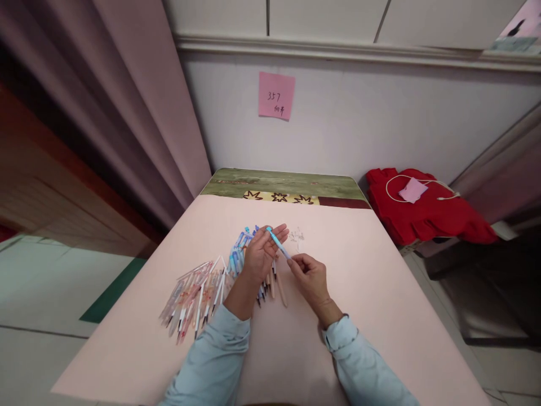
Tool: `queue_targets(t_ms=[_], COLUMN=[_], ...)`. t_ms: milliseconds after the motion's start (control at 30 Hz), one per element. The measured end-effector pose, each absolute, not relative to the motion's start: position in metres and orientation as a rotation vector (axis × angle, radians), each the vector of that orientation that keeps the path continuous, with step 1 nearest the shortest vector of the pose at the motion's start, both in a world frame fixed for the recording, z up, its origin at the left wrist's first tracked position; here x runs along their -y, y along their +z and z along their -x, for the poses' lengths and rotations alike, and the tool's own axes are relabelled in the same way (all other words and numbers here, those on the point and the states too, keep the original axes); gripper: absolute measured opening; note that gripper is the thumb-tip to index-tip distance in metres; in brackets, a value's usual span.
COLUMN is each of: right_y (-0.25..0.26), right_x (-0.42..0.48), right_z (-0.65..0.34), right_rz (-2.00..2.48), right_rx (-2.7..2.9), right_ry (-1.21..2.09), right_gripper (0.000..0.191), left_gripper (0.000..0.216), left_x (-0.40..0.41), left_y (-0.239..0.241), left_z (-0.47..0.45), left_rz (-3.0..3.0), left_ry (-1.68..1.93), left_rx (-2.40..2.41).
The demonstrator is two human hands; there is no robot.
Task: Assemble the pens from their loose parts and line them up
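Pinched between the thumb and fingers of my right hand is a light-blue pen, tilted with its blue top toward the upper left. My left hand is turned palm up with its fingers stretched out, and the pen's top end lies over those fingers. Beneath and beside my left hand is a pile of blue pens, partly covered by the hand. Several peach-coloured pens with dark tips stick out below it. Some small clear pieces lie to the right of my left fingertips; their kind is too small to tell.
A larger pile of pale pink and white pens spreads on the left of the pink-covered table. A red cloth with a white cord stands beyond the right edge. A pink note hangs on the wall.
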State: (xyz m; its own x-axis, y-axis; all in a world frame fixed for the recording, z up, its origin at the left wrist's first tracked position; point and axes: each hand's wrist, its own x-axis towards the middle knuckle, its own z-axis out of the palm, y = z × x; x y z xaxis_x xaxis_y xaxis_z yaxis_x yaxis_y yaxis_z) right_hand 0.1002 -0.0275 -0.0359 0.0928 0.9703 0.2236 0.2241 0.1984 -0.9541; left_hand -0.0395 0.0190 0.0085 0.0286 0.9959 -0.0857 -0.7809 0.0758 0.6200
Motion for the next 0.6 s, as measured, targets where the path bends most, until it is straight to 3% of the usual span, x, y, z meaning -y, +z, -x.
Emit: queue_targets(t_ms=[600], right_y=[-0.0366], right_x=[0.0303], right_z=[-0.099], right_rz=[1.273], right_rx=[1.392], right_ry=[0.846], right_gripper=[0.027], left_gripper=[0.02], left_x=[-0.018], left_y=[0.0031], left_z=[0.0352], left_rz=[-0.565], left_ry=[1.468], left_rx=[-0.738])
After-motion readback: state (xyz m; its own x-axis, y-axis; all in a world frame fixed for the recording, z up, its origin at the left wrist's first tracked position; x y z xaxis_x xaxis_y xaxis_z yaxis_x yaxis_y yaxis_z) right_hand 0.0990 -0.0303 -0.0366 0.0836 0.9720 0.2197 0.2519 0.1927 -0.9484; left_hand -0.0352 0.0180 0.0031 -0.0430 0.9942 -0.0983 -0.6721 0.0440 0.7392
